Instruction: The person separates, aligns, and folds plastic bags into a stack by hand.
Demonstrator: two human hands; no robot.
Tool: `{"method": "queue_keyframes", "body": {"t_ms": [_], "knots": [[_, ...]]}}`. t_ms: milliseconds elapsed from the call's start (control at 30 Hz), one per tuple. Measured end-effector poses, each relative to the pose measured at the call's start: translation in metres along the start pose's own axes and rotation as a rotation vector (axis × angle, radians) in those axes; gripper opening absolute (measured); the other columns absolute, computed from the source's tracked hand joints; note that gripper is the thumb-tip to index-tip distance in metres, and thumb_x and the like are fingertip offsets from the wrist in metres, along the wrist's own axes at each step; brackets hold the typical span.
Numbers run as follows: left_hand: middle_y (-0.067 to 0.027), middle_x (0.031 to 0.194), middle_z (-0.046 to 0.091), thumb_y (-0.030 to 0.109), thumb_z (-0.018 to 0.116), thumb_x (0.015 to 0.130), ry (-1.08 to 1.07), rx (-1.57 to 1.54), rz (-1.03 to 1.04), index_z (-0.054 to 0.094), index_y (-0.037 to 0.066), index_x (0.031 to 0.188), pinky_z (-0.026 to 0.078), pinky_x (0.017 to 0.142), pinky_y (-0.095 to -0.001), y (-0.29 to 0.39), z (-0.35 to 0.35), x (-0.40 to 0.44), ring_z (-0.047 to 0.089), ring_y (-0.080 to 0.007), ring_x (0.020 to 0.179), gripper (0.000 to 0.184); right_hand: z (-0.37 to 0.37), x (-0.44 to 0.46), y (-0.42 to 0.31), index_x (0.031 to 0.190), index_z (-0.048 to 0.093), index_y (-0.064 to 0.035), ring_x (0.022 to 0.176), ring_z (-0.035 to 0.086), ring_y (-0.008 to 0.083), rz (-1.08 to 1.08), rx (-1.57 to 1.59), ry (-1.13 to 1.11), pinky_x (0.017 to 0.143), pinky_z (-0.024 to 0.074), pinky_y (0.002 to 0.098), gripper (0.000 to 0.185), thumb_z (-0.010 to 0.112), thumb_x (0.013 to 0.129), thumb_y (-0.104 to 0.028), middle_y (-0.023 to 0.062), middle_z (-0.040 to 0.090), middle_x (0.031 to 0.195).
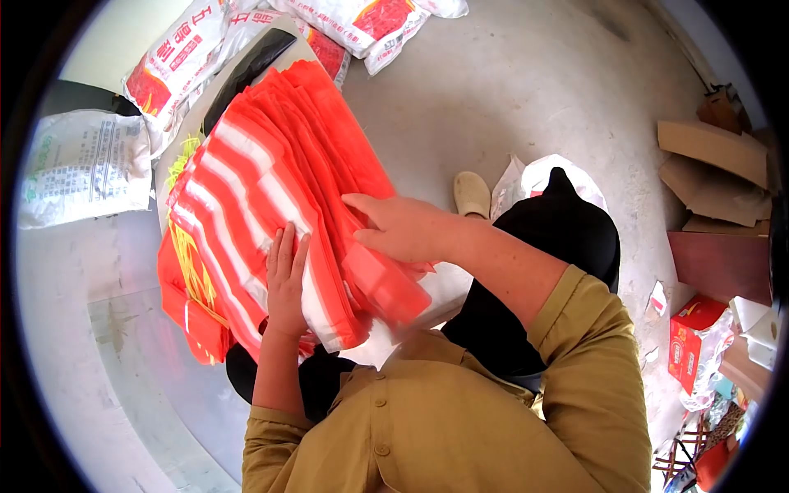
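A thick pile of thin orange-and-white striped bags [238, 189] lies slantwise before me, its layers overlapping like fanned pages. Yellow strings [193, 267] hang along its left side, beside a folded orange bundle [197, 329]. My left hand [286, 283] rests on the striped part, fingers stretched out flat. Over the right-hand folds is my right hand [403, 228], its thumb and forefinger apart and touching the orange layers. Its other fingers are partly hidden. Near my lap, the lower right corner of the pile is loose and slightly blurred.
Printed white sacks [177, 66] lie behind the pile, with another sack [86, 168] at left. A black strip [246, 78] lies on the board under the bags. Cardboard boxes [715, 172] and a red carton [694, 341] stand at right. A beige shoe [472, 194] shows on the floor.
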State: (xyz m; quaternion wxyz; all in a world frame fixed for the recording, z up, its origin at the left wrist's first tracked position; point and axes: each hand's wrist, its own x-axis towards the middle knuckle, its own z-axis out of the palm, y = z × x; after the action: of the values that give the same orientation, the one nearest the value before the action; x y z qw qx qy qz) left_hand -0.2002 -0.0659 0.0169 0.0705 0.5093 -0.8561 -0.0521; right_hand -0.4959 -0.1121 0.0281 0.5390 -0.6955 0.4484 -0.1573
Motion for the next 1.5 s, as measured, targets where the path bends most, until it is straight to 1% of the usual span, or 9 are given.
{"method": "queue_keyframes", "body": {"t_ms": [300, 400, 433, 567, 667, 767, 967, 1267, 1500], "knots": [[-0.0161, 0.169, 0.037, 0.025, 0.067, 0.096, 0.009, 0.002, 0.023, 0.05, 0.011, 0.157, 0.03, 0.125, -0.0527, -0.003, 0.001, 0.0, 0.033, -0.0396, 0.157, 0.065, 0.009, -0.014, -0.013, 0.161, 0.036, -0.0027, 0.094, 0.069, 0.0361, -0.172, -0.033, -0.073, 0.09, 0.0537, 0.0438, 0.076, 0.062, 0.099, -0.037, 0.0244, 0.071, 0.105], [-0.0171, 0.169, 0.038, 0.028, 0.068, 0.095, 0.019, 0.017, 0.043, 0.052, 0.009, 0.155, 0.03, 0.125, -0.0535, -0.005, 0.004, 0.0, 0.034, -0.0402, 0.156, 0.065, 0.028, -0.023, -0.013, 0.162, 0.035, -0.0028, 0.097, 0.068, 0.0348, -0.37, -0.023, -0.032, 0.09, 0.0537, 0.0441, 0.08, 0.064, 0.097, -0.039, 0.0241, 0.07, 0.104], [-0.0181, 0.167, 0.04, 0.03, 0.069, 0.095, 0.033, -0.025, 0.029, 0.055, 0.006, 0.152, 0.032, 0.124, -0.0541, -0.004, 0.003, 0.001, 0.035, -0.0406, 0.155, 0.063, 0.011, -0.032, -0.037, 0.164, 0.033, -0.0055, 0.104, 0.066, 0.0359, -0.178, 0.038, -0.275, 0.091, 0.0533, 0.0454, 0.082, 0.066, 0.097, -0.041, 0.0234, 0.067, 0.109], [-0.0186, 0.167, 0.04, 0.029, 0.07, 0.094, 0.047, -0.06, -0.022, 0.058, 0.005, 0.148, 0.032, 0.123, -0.0544, -0.005, 0.007, 0.001, 0.036, -0.0409, 0.155, 0.061, 0.044, -0.043, -0.043, 0.166, 0.032, -0.0107, 0.112, 0.066, 0.0408, -0.336, -0.213, -0.325, 0.099, 0.0531, 0.0489, 0.086, 0.068, 0.098, -0.049, 0.0303, 0.063, 0.124], [-0.0174, 0.168, 0.04, 0.029, 0.072, 0.094, 0.053, -0.035, -0.039, 0.058, 0.005, 0.147, 0.032, 0.124, -0.0538, -0.007, 0.012, 0.001, 0.035, -0.0405, 0.155, 0.06, 0.051, -0.045, -0.045, 0.165, 0.033, -0.0123, 0.113, 0.067, 0.0394, -0.418, -0.324, -0.347, 0.11, 0.0458, 0.0554, 0.082, 0.066, 0.1, -0.049, 0.0274, 0.064, 0.124], [-0.0144, 0.169, 0.038, 0.033, 0.073, 0.094, 0.037, -0.074, -0.095, 0.058, 0.006, 0.148, 0.03, 0.126, -0.0525, -0.006, 0.013, 0.0, 0.033, -0.0394, 0.156, 0.063, 0.062, -0.042, -0.026, 0.16, 0.04, -0.0135, 0.107, 0.065, 0.0341, -0.591, -0.434, -0.051, 0.11, 0.0394, 0.0614, 0.07, 0.065, 0.101, -0.044, 0.0162, 0.067, 0.106], [-0.0128, 0.17, 0.037, 0.038, 0.071, 0.096, 0.004, 0.002, -0.053, 0.056, 0.01, 0.152, 0.029, 0.127, -0.0521, -0.012, 0.015, 0.0, 0.032, -0.038, 0.157, 0.064, 0.037, -0.039, -0.042, 0.157, 0.044, -0.0139, 0.102, 0.068, 0.034, -0.301, -0.317, -0.222, 0.123, 0.0191, 0.0668, 0.064, 0.063, 0.102, -0.041, 0.0107, 0.071, 0.088], [-0.0143, 0.17, 0.037, 0.037, 0.065, 0.099, 0.007, 0.07, 0.025, 0.058, 0.012, 0.152, 0.03, 0.126, -0.0535, -0.015, 0.013, -0.002, 0.032, -0.038, 0.158, 0.059, 0.035, -0.025, -0.018, 0.142, 0.064, -0.0131, 0.094, 0.07, 0.026, -0.232, -0.051, -0.144, 0.109, 0.0326, 0.0492, 0.053, 0.065, 0.098, -0.043, 0.0085, 0.073, 0.084], [-0.0145, 0.17, 0.037, 0.037, 0.065, 0.099, -0.006, 0.001, -0.041, 0.058, 0.012, 0.152, 0.03, 0.126, -0.0537, -0.004, 0.005, 0.002, 0.033, -0.0372, 0.158, 0.059, 0.032, -0.025, -0.022, 0.143, 0.062, -0.0107, 0.091, 0.068, 0.03, -0.285, 0.025, -0.177, 0.09, 0.0489, 0.0443, 0.054, 0.069, 0.096, -0.036, 0.0101, 0.072, 0.086]]}}
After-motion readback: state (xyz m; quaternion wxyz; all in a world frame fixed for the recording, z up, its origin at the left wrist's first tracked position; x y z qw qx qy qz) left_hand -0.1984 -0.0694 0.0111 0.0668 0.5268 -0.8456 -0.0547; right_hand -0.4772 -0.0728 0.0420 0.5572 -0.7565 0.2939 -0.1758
